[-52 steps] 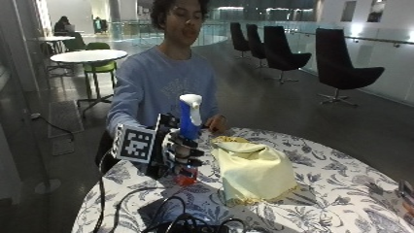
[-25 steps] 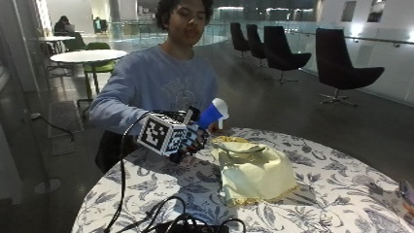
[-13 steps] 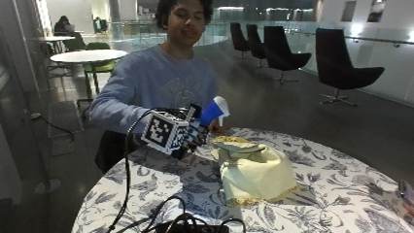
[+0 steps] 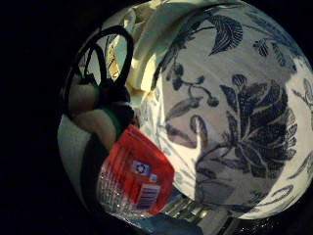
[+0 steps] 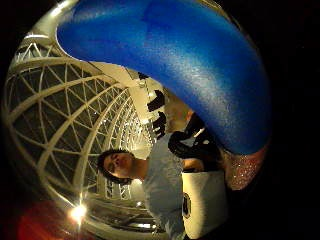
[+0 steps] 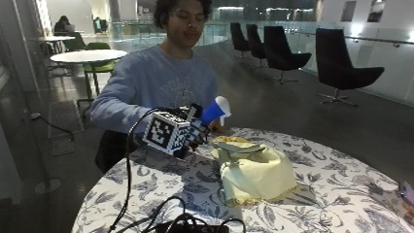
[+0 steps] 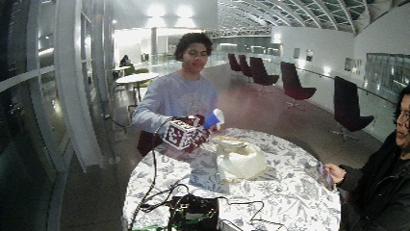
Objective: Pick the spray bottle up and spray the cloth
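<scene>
- Gloved hand (image 6: 194, 133) grips the bottle (image 6: 213, 112), lifted and tilted.
- Best to aim the nozzle down at the cloth (image 6: 255, 172), then squeeze.

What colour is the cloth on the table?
Pale yellow cloth, bunched on the floral tablecloth; the outside view shows it best.

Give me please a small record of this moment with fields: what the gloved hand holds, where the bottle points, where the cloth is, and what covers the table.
held: gloved right hand grips the spray bottle, lifted off the table
bottle: blue head, red label, tilted toward the cloth
cloth: yellow cloth heaped on the table, beside the hand
table cover: white tablecloth with blue floral print
bare hand: cannot tell
</scene>
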Demonstrator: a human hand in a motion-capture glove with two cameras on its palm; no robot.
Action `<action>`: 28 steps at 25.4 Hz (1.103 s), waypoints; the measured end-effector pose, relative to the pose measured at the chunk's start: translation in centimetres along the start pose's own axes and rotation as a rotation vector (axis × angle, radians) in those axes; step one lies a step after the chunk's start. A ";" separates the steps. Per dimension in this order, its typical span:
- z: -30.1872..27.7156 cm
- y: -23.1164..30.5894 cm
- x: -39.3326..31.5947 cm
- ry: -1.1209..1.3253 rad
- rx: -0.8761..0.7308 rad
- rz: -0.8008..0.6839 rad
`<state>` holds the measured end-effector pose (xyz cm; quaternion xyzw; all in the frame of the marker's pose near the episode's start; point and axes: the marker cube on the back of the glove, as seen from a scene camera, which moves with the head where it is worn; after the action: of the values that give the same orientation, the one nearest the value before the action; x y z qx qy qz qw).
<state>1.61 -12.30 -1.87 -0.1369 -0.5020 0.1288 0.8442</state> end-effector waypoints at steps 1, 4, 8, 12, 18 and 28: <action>0.3 0.0 -0.2 -0.005 0.012 -0.015; 1.6 -0.1 -1.9 -0.018 0.078 -0.130; 5.0 -1.5 -6.9 -0.038 0.150 -0.418; 10.1 -5.4 -11.7 -0.036 0.140 -0.615; 16.7 -14.2 -14.4 0.005 0.144 -0.692; 21.6 -21.3 -11.5 0.113 0.163 -0.600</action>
<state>-21.07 -34.01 6.38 0.0785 -0.4602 -0.0941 0.8793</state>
